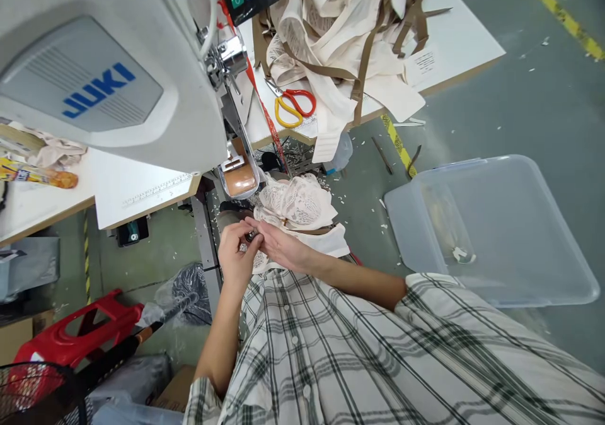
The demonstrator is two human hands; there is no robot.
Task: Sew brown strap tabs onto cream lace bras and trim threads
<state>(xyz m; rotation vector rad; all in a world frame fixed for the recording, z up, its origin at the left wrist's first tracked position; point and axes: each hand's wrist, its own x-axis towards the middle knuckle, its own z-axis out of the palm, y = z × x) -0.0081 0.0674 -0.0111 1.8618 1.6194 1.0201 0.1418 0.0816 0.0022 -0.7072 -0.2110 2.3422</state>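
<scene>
Close in front of my body, my left hand (235, 253) pinches a small, round, dark metal bobbin case (252, 236) between thumb and fingers. From the other side my right hand (285, 246) meets it, palm partly up, its fingers closed against the same piece. Below and beyond the hands, a cream lace bra (300, 203) lies across my lap. The sewing machine's narrow arm end (240, 182), with a tan patch on it, juts out just past my fingers. Overhead on the left is the white sewing machine head (189, 128).
Red-and-yellow-handled scissors (293, 106) lie on the white table (466, 31) beside heaped cream pieces (331, 40) and brown straps. A clear plastic bin (510, 223) stands on the floor at right. At lower left are a red stool (80, 330) and a black fan (42, 390).
</scene>
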